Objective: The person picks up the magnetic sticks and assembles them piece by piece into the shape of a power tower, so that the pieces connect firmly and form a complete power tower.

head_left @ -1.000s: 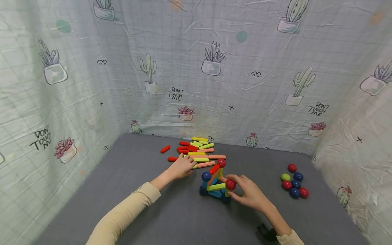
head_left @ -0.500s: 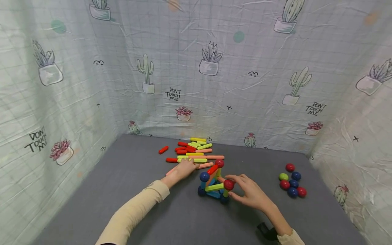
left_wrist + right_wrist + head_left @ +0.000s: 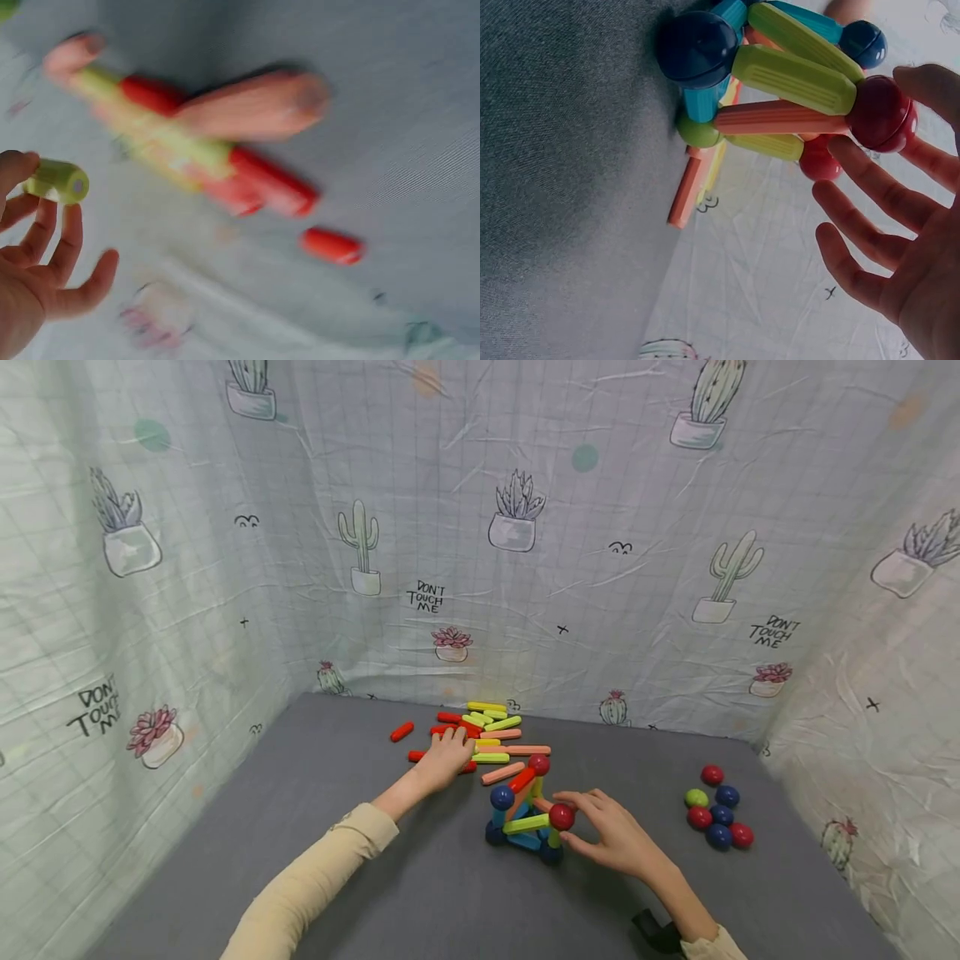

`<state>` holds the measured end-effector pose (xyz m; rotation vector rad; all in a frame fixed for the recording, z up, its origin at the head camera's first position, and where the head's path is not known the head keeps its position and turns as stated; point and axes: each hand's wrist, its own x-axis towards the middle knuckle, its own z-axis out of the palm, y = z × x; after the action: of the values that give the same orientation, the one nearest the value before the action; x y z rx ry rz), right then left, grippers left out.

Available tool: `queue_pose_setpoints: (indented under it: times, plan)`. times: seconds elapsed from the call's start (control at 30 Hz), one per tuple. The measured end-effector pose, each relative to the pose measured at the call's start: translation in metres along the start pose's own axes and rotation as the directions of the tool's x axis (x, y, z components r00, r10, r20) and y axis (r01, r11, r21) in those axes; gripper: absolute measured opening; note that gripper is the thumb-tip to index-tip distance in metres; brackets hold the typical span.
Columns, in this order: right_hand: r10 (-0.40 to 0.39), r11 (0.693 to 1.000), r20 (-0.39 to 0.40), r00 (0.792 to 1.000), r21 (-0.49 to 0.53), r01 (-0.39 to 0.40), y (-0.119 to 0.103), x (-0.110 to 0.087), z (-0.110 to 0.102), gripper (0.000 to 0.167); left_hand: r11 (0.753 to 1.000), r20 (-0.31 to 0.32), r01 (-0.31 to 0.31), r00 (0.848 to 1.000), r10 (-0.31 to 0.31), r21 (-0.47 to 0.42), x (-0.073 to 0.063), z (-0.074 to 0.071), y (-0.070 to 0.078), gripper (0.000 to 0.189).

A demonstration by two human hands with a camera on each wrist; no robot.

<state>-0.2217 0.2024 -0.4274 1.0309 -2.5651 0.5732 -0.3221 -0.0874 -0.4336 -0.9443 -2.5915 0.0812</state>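
Note:
In the head view my left hand is over a spread of coloured magnetic rods. In the left wrist view it pinches a short yellow-green rod between thumb and finger, the other fingers loosely bent. My right hand holds a red ball at the near right corner of a small built frame, with thumb and finger about it. That frame has yellow-green rods, a pink rod, blue rods, a red rod and balls at its corners, including a dark blue ball. It stands on the grey table.
Red, yellow and pink rods lie behind the frame, among them a long pink rod and a lone red rod. Loose red, blue and green balls sit at the right. A patterned curtain encloses the table.
My left hand has moved right over the rods, then back left and farther away. A pink rod near the frame has turned slightly. My right hand keeps its place at the red ball.

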Motion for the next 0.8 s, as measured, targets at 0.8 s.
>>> queue_pose_setpoints:
  times: [0.8]
  plan:
    - [0.01, 0.999, -0.009, 1.0, 0.052, -0.01, 0.0, -0.001, -0.002, 0.039, 0.943, -0.104, -0.322, 0.944, 0.313, -0.085, -0.004, -0.093, 0.096, 0.022]
